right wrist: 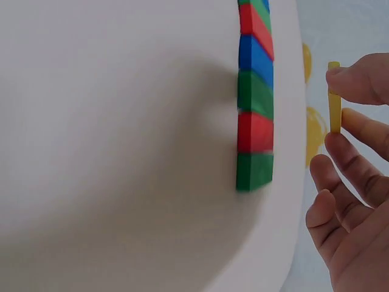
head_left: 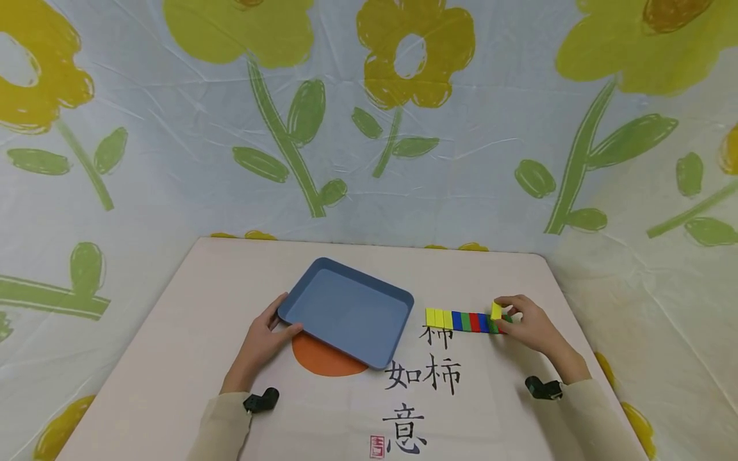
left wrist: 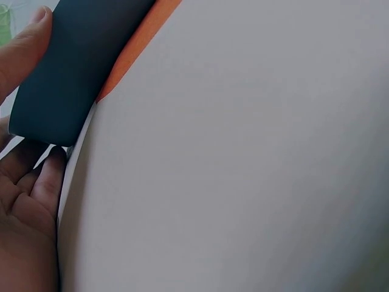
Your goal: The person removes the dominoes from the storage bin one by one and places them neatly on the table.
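A shallow blue tray [head_left: 346,314] lies at a slant on the table. My left hand [head_left: 262,339] holds its left corner, with the thumb on the near side and the fingers round the left side. In the left wrist view the thumb [left wrist: 27,52] lies against the tray's dark wall [left wrist: 67,79]. My right hand [head_left: 533,326] pinches a thin yellow block [head_left: 496,311] between thumb and fingertips, raised over the right end of a row of blocks [head_left: 466,321]. Yellow blocks [head_left: 439,318] form that row's left end; blue, green and red ones follow, ending with a green block [right wrist: 252,171].
The light table mat [head_left: 323,416] bears black written characters [head_left: 405,429], a red seal mark [head_left: 377,447] and an orange shape [head_left: 325,360] partly covered by the tray. A flower-print cloth [head_left: 461,192] hangs behind the table. Each wrist wears a small dark camera [head_left: 262,400].
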### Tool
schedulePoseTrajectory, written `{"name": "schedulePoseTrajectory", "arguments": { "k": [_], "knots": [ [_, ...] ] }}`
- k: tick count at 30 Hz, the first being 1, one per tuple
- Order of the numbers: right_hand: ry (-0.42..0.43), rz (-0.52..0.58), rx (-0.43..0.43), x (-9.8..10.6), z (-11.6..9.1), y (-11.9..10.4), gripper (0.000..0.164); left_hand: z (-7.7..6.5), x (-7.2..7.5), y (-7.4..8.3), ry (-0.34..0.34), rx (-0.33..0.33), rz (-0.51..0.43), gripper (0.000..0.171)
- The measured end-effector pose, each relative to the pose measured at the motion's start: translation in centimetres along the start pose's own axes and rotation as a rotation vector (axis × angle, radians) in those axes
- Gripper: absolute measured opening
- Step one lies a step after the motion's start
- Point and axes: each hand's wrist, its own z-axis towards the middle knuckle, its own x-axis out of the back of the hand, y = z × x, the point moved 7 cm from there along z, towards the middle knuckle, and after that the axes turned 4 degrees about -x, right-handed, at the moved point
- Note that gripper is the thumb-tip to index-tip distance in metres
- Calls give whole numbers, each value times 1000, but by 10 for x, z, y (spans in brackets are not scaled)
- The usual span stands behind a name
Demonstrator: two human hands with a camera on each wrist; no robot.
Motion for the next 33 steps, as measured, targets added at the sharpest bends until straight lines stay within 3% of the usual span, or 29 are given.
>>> {"name": "schedulePoseTrajectory", "arguments": {
  "k": [9, 18, 33],
  "knots": [
    [-21, -19, -59, 11, -9, 33, 45, 1, 0, -1, 1, -1, 9, 91],
    [-33, -75, -85, 9, -7, 62, 44, 1, 0, 0, 5, -3, 4, 90],
    [-46, -67, -66, -4, -9, 61, 45, -2, -1, -1, 5, 3, -15, 91]
  ]
}}
